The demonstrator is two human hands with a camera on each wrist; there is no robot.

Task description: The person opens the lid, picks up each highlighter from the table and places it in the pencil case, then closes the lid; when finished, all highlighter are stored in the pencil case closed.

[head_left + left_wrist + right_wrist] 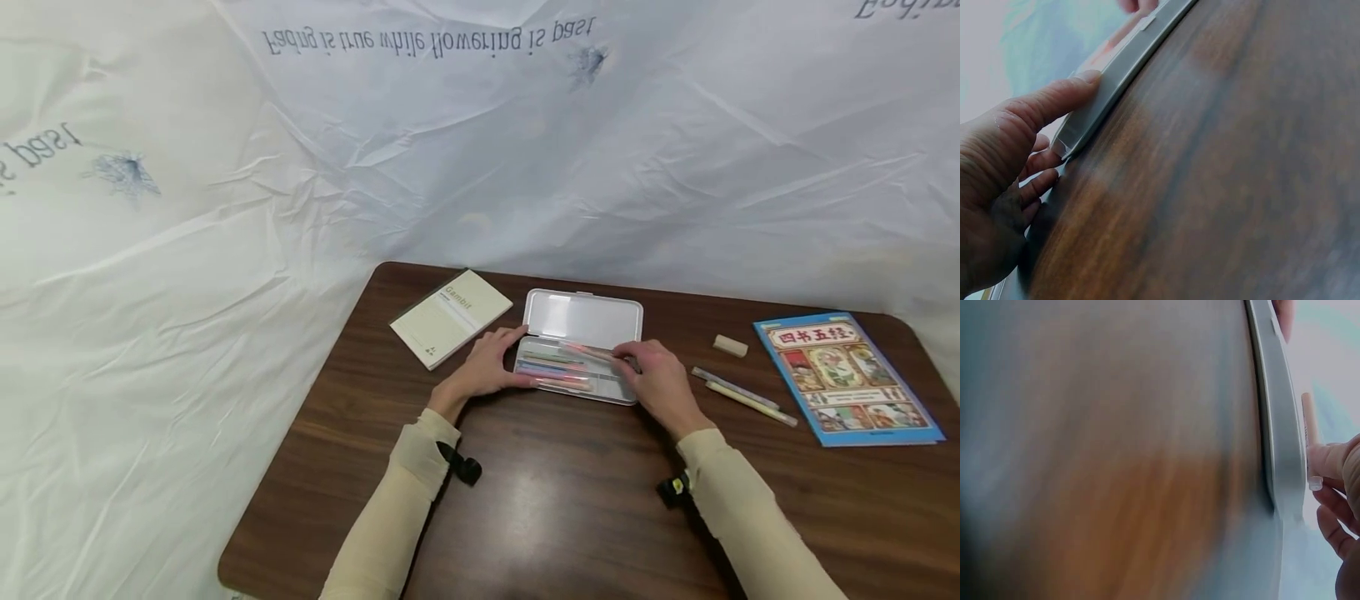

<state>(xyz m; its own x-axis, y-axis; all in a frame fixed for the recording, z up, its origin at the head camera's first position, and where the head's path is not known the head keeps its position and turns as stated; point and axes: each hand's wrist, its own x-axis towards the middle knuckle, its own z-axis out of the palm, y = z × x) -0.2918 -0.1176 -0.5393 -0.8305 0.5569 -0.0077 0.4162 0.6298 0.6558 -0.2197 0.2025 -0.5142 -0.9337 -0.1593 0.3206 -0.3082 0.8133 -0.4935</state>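
A white pencil case (583, 317) lies open on the table, its lid tipped back to the far side. Several pens and pencils (551, 367) in pastel colours lie inside. My left hand (487, 365) holds the left end of the case, thumb on the near wall and fingers around the side, as the left wrist view also shows. Over the right half of the case, my right hand (662, 385) pinches a pinkish pen (1309, 417) between thumb and fingers. In the head view that pen points left, above the tray.
A cream notebook (452, 318) lies at the back left of the brown table (570, 500). Right of the case are a beige eraser (731, 346), a grey pen (733, 387) and a yellow pen (750, 404). A blue-edged book (847, 379) lies farther right. White sheeting hangs behind.
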